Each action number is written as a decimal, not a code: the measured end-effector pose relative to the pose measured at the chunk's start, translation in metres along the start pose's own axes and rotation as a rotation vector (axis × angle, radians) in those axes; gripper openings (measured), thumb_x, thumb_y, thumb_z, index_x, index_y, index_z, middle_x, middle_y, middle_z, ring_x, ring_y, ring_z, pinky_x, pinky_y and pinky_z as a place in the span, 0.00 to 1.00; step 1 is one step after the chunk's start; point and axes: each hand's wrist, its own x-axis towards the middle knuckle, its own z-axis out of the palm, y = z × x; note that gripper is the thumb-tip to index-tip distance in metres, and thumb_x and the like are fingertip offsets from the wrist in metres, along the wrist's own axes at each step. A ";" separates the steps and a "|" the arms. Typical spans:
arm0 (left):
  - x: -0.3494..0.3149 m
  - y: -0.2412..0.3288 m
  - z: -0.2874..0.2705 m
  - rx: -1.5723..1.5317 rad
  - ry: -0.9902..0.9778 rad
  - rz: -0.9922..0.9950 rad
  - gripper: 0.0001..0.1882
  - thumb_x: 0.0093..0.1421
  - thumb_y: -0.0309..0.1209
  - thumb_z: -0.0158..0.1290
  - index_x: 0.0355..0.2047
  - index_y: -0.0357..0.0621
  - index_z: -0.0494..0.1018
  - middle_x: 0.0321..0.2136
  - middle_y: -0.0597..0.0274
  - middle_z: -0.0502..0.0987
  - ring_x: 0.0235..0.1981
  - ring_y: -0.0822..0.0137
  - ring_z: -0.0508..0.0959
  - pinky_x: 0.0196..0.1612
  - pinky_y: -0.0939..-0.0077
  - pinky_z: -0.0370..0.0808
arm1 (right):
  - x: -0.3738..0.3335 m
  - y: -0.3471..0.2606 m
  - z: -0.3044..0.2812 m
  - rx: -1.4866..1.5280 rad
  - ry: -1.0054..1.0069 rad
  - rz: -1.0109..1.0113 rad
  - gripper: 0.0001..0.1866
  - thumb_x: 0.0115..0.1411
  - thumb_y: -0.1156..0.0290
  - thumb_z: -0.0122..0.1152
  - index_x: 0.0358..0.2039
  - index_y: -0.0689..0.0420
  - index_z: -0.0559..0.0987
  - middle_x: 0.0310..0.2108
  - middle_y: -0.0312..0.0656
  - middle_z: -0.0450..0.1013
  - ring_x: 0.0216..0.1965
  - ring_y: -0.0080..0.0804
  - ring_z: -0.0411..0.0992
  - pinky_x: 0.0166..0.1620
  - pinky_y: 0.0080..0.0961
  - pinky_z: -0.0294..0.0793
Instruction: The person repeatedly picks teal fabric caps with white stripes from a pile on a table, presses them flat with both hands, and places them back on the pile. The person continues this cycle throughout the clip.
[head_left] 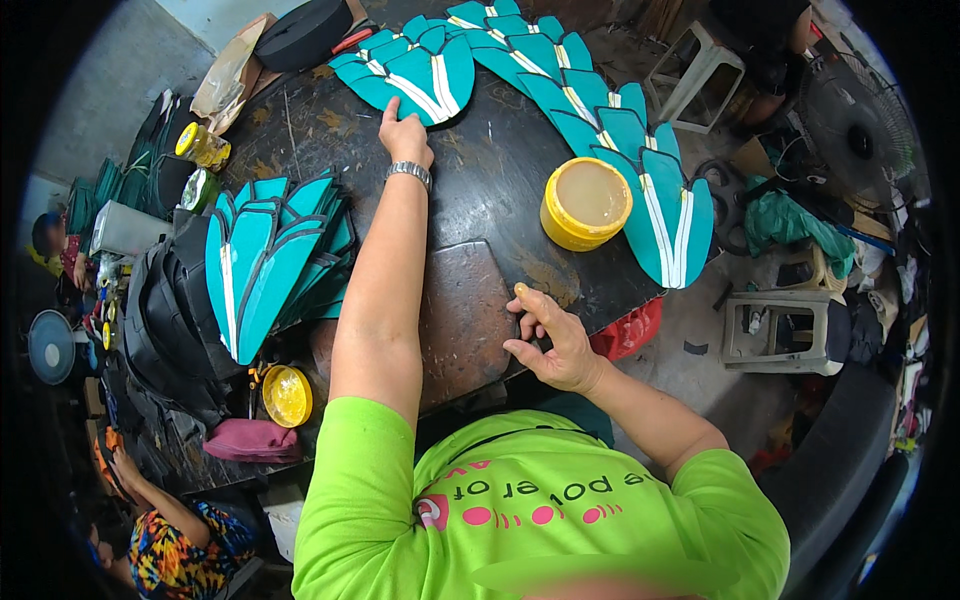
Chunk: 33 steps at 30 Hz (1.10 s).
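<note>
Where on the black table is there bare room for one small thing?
The black table is bare between the left forearm and the yellow tub, and between the yellow jar and the left hand. Crowded: far and right edges, teal pieces; left, teal stack and black bag.

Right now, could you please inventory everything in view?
Teal pieces: many, white-striped, table's far, left and right
Table: one, black, centre
Tub: one, yellow, table's right
Jar: one, yellow, far left
Lid or dish: one, yellow, near left
Backpack: one, black, left
Pouch: one, maroon, near left
Stools: two, off-white, right floor
Fan: one, black, far right
Other people: at least three, varied clothing, edges
Left hand: one, bare, on far teal piece
Right hand: one, bare, table's near edge
</note>
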 end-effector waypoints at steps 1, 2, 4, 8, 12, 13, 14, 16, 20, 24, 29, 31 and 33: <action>0.002 -0.001 -0.001 0.049 -0.016 -0.004 0.32 0.58 0.13 0.48 0.65 0.40 0.66 0.53 0.47 0.76 0.47 0.61 0.79 0.49 0.73 0.75 | 0.000 0.000 0.000 -0.008 0.004 -0.006 0.39 0.56 0.73 0.72 0.67 0.59 0.65 0.46 0.47 0.75 0.27 0.32 0.69 0.32 0.25 0.74; 0.004 0.002 -0.001 0.097 -0.030 -0.005 0.32 0.58 0.15 0.50 0.65 0.39 0.66 0.53 0.45 0.76 0.48 0.59 0.79 0.50 0.72 0.75 | 0.000 0.000 0.000 -0.021 -0.003 -0.015 0.39 0.56 0.73 0.72 0.67 0.59 0.64 0.46 0.47 0.75 0.26 0.32 0.69 0.33 0.24 0.75; 0.000 0.019 -0.006 0.316 -0.126 0.017 0.32 0.60 0.19 0.53 0.66 0.39 0.66 0.55 0.44 0.75 0.50 0.56 0.79 0.54 0.68 0.74 | 0.000 0.000 0.000 0.006 -0.004 0.026 0.40 0.56 0.74 0.72 0.67 0.60 0.65 0.49 0.48 0.75 0.27 0.31 0.69 0.32 0.23 0.74; -0.052 0.089 -0.027 1.217 -0.364 0.395 0.32 0.57 0.40 0.64 0.60 0.41 0.73 0.57 0.42 0.75 0.53 0.50 0.78 0.57 0.62 0.73 | -0.003 0.002 0.002 0.052 0.020 0.067 0.40 0.56 0.74 0.72 0.68 0.60 0.65 0.52 0.50 0.74 0.28 0.27 0.70 0.32 0.21 0.74; -0.152 0.159 -0.100 0.965 -0.629 0.848 0.22 0.57 0.37 0.63 0.52 0.44 0.78 0.56 0.50 0.76 0.55 0.46 0.75 0.58 0.58 0.73 | -0.005 0.004 0.004 0.072 0.035 0.177 0.40 0.57 0.73 0.70 0.69 0.56 0.64 0.47 0.44 0.75 0.26 0.20 0.68 0.31 0.17 0.70; -0.170 0.174 -0.124 1.086 -0.538 1.008 0.23 0.54 0.35 0.66 0.51 0.46 0.79 0.55 0.49 0.76 0.55 0.47 0.76 0.57 0.59 0.73 | -0.005 0.004 0.004 0.063 0.041 0.170 0.41 0.56 0.73 0.70 0.70 0.55 0.63 0.45 0.42 0.75 0.25 0.18 0.67 0.32 0.16 0.68; -0.184 0.188 -0.152 1.130 -0.465 1.076 0.26 0.50 0.35 0.69 0.51 0.48 0.79 0.57 0.49 0.73 0.56 0.47 0.74 0.59 0.55 0.70 | -0.005 0.005 0.004 0.063 0.042 0.153 0.41 0.57 0.73 0.70 0.69 0.55 0.63 0.45 0.42 0.75 0.25 0.18 0.66 0.31 0.16 0.68; -0.190 0.207 -0.199 1.394 -0.232 1.020 0.34 0.47 0.39 0.72 0.56 0.51 0.76 0.63 0.45 0.66 0.62 0.44 0.69 0.63 0.48 0.64 | -0.004 0.006 0.005 0.040 0.035 0.098 0.40 0.57 0.74 0.69 0.69 0.55 0.64 0.45 0.42 0.75 0.25 0.17 0.66 0.31 0.16 0.67; -0.174 0.209 -0.263 1.422 -0.207 0.649 0.38 0.49 0.35 0.70 0.61 0.42 0.70 0.59 0.37 0.71 0.60 0.45 0.72 0.63 0.61 0.68 | 0.000 0.004 0.005 0.066 0.007 0.110 0.37 0.59 0.75 0.66 0.69 0.55 0.64 0.43 0.40 0.74 0.24 0.15 0.64 0.30 0.14 0.66; -0.153 0.216 -0.295 1.198 -0.357 0.546 0.32 0.51 0.32 0.70 0.57 0.44 0.75 0.49 0.45 0.81 0.47 0.62 0.82 0.54 0.70 0.74 | 0.014 -0.009 -0.014 0.236 -0.007 0.253 0.24 0.67 0.69 0.61 0.63 0.56 0.73 0.35 0.35 0.73 0.25 0.14 0.64 0.31 0.14 0.67; -0.161 0.244 -0.296 1.087 -0.150 0.497 0.15 0.66 0.32 0.58 0.51 0.42 0.80 0.31 0.63 0.82 0.31 0.78 0.75 0.39 0.82 0.73 | 0.060 -0.021 -0.076 -0.376 0.194 -0.042 0.19 0.71 0.55 0.55 0.44 0.57 0.85 0.31 0.42 0.77 0.31 0.30 0.74 0.34 0.28 0.72; -0.190 0.246 -0.290 1.043 -0.068 0.937 0.13 0.67 0.27 0.56 0.50 0.39 0.81 0.34 0.58 0.84 0.32 0.76 0.79 0.40 0.80 0.76 | 0.079 -0.014 -0.106 -0.766 0.181 -0.031 0.22 0.69 0.45 0.51 0.46 0.46 0.86 0.45 0.49 0.77 0.49 0.47 0.74 0.47 0.42 0.72; -0.226 0.237 -0.280 0.996 -0.049 1.093 0.13 0.66 0.20 0.55 0.49 0.39 0.81 0.40 0.55 0.85 0.39 0.71 0.83 0.45 0.76 0.79 | 0.091 -0.001 -0.118 -1.081 0.111 -0.050 0.24 0.69 0.43 0.48 0.47 0.42 0.86 0.47 0.49 0.77 0.54 0.50 0.70 0.52 0.46 0.69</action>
